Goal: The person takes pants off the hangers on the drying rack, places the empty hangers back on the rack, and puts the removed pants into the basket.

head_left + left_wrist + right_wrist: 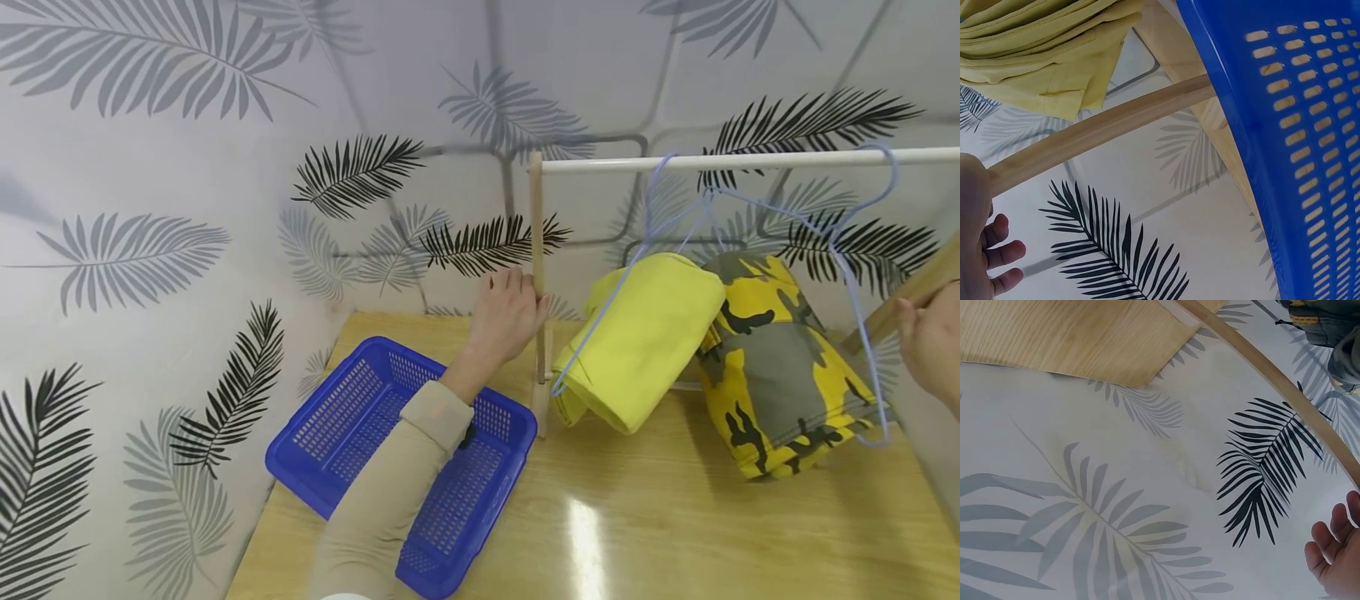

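Observation:
A small clothes rack has a white rail [600, 165] and wooden side posts. My left hand [510, 315] grips its left post [537, 242], the other fingers loosely curled in the left wrist view. At the right edge my right hand [933, 346] holds the right post [918, 283], thumb against the wood; its curled fingertips [1316, 559] show low in the right wrist view. From the rail hang two light-blue hangers, one bearing folded yellow trousers [645, 333], the other yellow-grey camouflage trousers [787, 383].
A blue perforated basket [281, 454] stands left of the rack, under my left forearm, with a small dark thing inside. All stand on a wooden table [660, 517]. Behind rises a wall [225, 350] covered with leaf patterns.

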### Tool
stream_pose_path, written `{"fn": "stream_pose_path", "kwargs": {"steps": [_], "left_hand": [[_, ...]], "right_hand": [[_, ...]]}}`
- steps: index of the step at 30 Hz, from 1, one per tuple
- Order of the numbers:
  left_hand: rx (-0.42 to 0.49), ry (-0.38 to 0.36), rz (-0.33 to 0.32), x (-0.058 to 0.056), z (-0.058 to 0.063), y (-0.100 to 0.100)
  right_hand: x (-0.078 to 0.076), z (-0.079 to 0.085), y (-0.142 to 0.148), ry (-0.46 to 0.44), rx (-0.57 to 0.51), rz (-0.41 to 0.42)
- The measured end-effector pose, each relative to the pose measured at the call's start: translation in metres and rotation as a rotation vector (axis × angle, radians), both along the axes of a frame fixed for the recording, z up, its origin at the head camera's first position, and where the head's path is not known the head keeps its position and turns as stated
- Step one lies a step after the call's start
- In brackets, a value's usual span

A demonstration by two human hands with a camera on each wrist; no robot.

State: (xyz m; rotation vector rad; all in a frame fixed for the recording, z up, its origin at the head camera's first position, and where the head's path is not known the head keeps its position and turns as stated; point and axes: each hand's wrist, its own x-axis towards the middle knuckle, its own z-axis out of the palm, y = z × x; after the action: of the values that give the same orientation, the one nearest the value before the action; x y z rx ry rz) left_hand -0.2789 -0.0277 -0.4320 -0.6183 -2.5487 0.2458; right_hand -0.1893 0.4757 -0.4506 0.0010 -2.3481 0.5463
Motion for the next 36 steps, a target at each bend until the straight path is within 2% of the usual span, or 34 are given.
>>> {"fn": "stream_pose_path", "kwargs": {"steps": [6,11,14,15,17,20,22,25,26,27,29,32,36], "left_hand": [[0.027,-0.006,0.000,0.002,-0.001,-0.009],[0.022,0.050,0.002,0.003,-0.002,-0.018],[0.021,0.057,0.009,0.004,-0.003,-0.024],[0.025,0.049,0.010,0.005,-0.003,-0.026],[0.037,0.029,0.012,0.006,-0.004,-0.030],[0.047,0.008,0.014,0.007,-0.003,-0.035],[0.045,0.015,0.012,0.007,-0.003,-0.037],[0.038,0.035,0.010,0.007,-0.003,-0.040],[0.038,0.042,0.009,0.008,-0.003,-0.041],[0.035,0.049,0.009,0.008,-0.003,-0.042],[0.034,0.052,0.010,0.008,-0.003,-0.044],[0.034,0.057,0.013,0.009,-0.003,-0.046],[0.040,0.065,0.017,0.009,-0.004,-0.050]], "right_hand": [[0.004,0.003,-0.010,-0.041,0.029,-0.060],[0.004,0.006,-0.016,0.079,0.158,-0.030],[0.003,0.008,-0.018,0.115,0.240,0.002],[0.004,0.009,-0.019,0.096,0.258,0.001],[0.006,0.014,-0.021,-0.042,0.267,-0.015],[0.010,0.020,-0.026,-0.188,0.318,-0.052],[0.010,0.022,-0.028,-0.191,0.354,-0.055],[0.010,0.021,-0.030,-0.100,0.428,-0.059],[0.010,0.022,-0.031,-0.103,0.446,-0.065],[0.010,0.023,-0.032,-0.124,0.452,-0.072],[0.012,0.026,-0.035,-0.241,0.452,-0.100],[0.012,0.032,-0.037,-0.364,0.435,-0.117],[0.010,0.036,-0.039,-0.416,0.416,-0.111]]}}
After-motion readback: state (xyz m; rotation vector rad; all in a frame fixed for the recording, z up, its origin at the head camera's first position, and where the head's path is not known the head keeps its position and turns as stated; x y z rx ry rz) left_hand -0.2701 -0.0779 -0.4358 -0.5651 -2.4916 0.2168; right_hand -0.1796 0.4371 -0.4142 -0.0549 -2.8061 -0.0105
